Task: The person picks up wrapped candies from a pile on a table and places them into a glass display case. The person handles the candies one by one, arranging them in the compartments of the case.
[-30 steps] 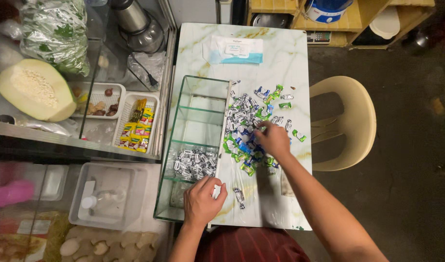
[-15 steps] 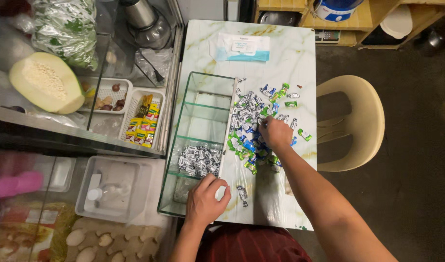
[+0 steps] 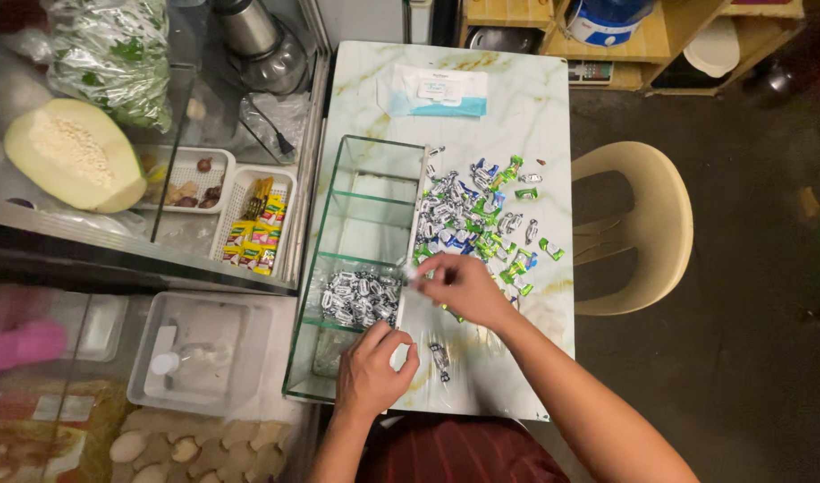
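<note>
Head view: right hand (image 3: 464, 288) pinches a silver-wrapped candy (image 3: 414, 279) w/ fingertips at glass tray (image 3: 356, 234) edge; light, crinkly, slippery, best pinched mid-body. Left hand (image 3: 371, 368) curled on tray rim.

Flat wipes pack (image 3: 433, 91), white with a light-blue band and a white label patch, is lying at the top centre of the frame on the marbled table (image 3: 535, 116).

Small wrapped sweets (image 3: 481, 210), green, blue and silver, are lying scattered centre-right of the frame.

Silver-wrapped sweets (image 3: 361, 298) are sitting heaped in one compartment of the glass box (image 3: 356, 192), just below centre.

Yellow-and-red sachets (image 3: 256, 234) are standing in a white basket (image 3: 236, 192), centre-left.

Clear bag of greens (image 3: 110, 54) is lying at upper left.
</note>
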